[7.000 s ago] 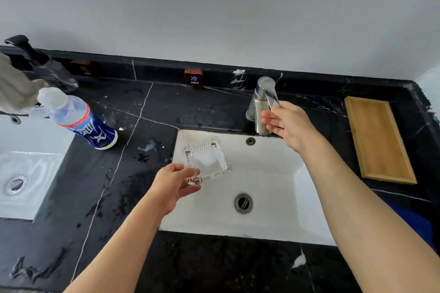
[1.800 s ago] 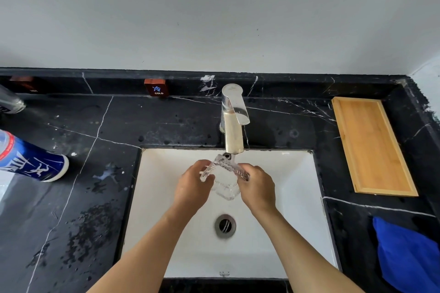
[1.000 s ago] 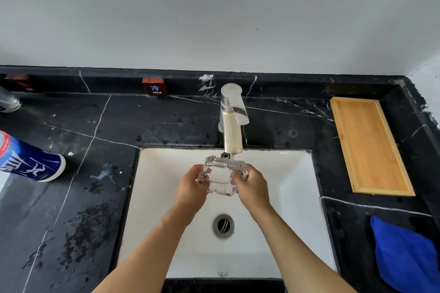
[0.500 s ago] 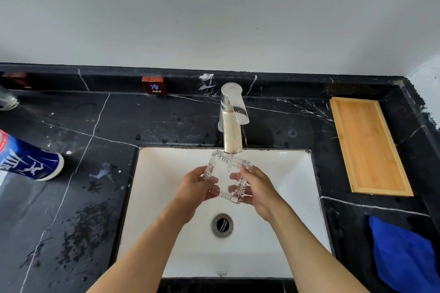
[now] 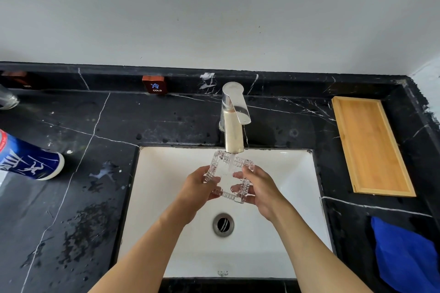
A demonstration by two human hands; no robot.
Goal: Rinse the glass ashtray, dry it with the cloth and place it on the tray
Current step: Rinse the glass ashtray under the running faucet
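Note:
The square glass ashtray (image 5: 223, 175) with ribbed edges is held tilted over the white sink (image 5: 285, 173), right under the spout of the chrome faucet (image 5: 234, 114). Water runs from the spout onto it. My left hand (image 5: 198, 188) grips its left edge and my right hand (image 5: 259, 188) grips its right edge, fingers showing through the glass. The wooden tray (image 5: 370, 145) lies on the black counter at the right. The blue cloth (image 5: 404, 254) lies crumpled at the lower right of the counter.
A blue bottle (image 5: 26, 159) lies on its side on the counter at the left. A red tag marked COLD (image 5: 154, 85) sits on the back ledge. Wet patches (image 5: 83, 228) mark the black marble left of the sink. The drain (image 5: 223, 224) is below my hands.
Both hands have turned the ashtray under the running water, from edge-up to its open face toward me. It stays under the spout.

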